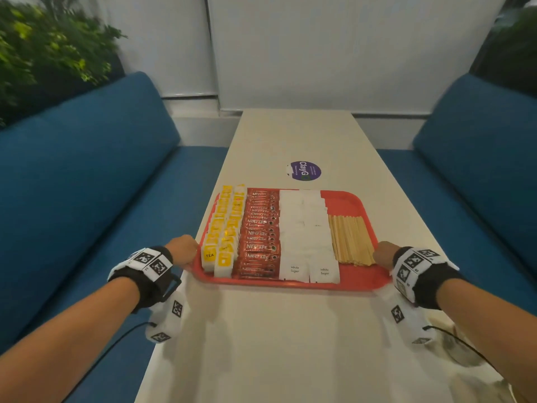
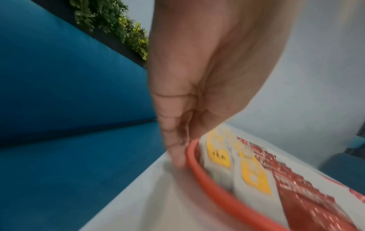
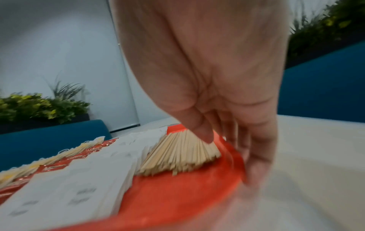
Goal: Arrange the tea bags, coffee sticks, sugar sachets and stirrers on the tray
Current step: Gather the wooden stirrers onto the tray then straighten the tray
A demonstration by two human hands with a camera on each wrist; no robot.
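From the head view I have the red tray on the narrow white table, filled in rows: tea bags at the left, then coffee sticks, sugar sachets, and stirrers at the right. My left hand and right hand sit at the tray's two side rims, I judge to shift or square it. The tray nearly spans the table's width; bare table lies ahead and behind.

Left wrist view: my fingers run down outside the rim, thumb seemingly inside, though blur hides the grip.

Right wrist view: my thumb rests on the stirrers' ends, fingers curling under the rim.
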